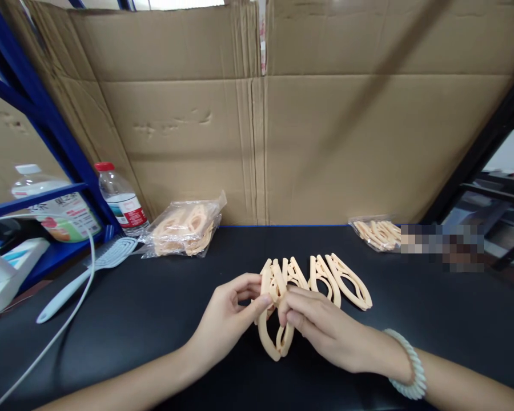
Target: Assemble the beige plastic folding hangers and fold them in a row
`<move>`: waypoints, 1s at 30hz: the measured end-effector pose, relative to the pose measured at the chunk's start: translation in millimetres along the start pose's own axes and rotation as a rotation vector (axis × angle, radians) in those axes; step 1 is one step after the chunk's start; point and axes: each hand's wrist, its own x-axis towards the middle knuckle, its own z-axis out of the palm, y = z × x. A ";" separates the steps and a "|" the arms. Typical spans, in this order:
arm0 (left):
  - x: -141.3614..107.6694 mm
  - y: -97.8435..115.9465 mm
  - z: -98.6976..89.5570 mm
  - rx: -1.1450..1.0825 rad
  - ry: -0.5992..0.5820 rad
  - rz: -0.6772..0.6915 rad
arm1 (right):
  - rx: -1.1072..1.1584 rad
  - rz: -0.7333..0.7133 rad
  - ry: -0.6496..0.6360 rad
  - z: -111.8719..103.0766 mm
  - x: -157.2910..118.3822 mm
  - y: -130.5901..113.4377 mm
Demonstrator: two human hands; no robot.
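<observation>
A beige plastic folding hanger [265,339], folded into a loop, is held up over the black table [167,325]. My left hand [220,319] pinches its left side near the top between thumb and fingers. On the other side my right hand [325,325], with a coiled band at the wrist, has its fingers closed on the hanger's right side and partly hides it. Just behind my hands lie several similar folded hangers [360,290] in a row, some partly covered by the right hand and the held one.
Bagged beige hangers [184,228] lie back left, and another bag [379,234] back right. At left are a red-capped bottle [122,200], a pale blue brush [68,291], a white cable [64,325] and a power strip [12,268]. Cardboard [368,142] walls the back.
</observation>
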 end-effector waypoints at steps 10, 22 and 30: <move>42.3 -5.6 -58.8 0.036 0.325 -0.170 | 0.188 0.079 0.453 -39.9 -7.0 35.4; 49.6 -22.0 -75.4 0.623 0.270 -0.073 | 0.024 0.067 0.627 -73.7 -9.6 50.3; 13.5 -11.4 -55.9 1.021 -0.029 0.190 | -0.497 -0.003 0.388 -76.9 -35.9 51.3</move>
